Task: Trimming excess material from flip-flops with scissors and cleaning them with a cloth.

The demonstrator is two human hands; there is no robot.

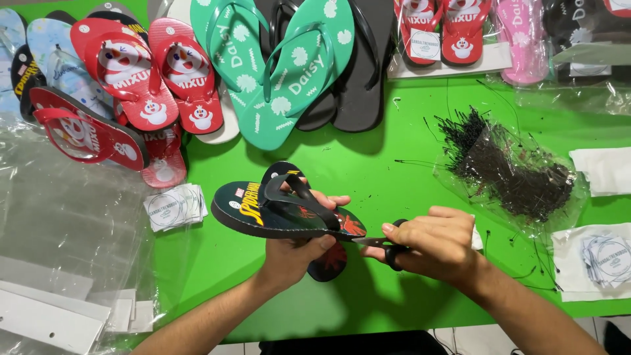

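1. Hands: two, a left hand (pixel 292 253) and a right hand (pixel 434 243), both at lower centre of the frame.
2. Scissors (pixel 384 244): one pair, at lower centre.
3. Dark printed flip-flops (pixel 276 210): two, held together at centre.
4. Green flip-flops (pixel 289 66): two, at upper centre.
5. Plain black flip-flops (pixel 358 98): two visible, partly covered, at upper centre.
6. Red flip-flops, loose (pixel 131 85): at least four, at upper left; overlap prevents an exact count.
7. Red flip-flops, bagged (pixel 444 29): two, at upper right.
8. Pink flip-flop (pixel 522 39): one, at upper right.
9. Bundle of black plastic ties (pixel 513 171): one, at right; single ties not countable.
10. Stacks of round-printed tags: two, one at left centre (pixel 174 207), one at lower right (pixel 608 260).
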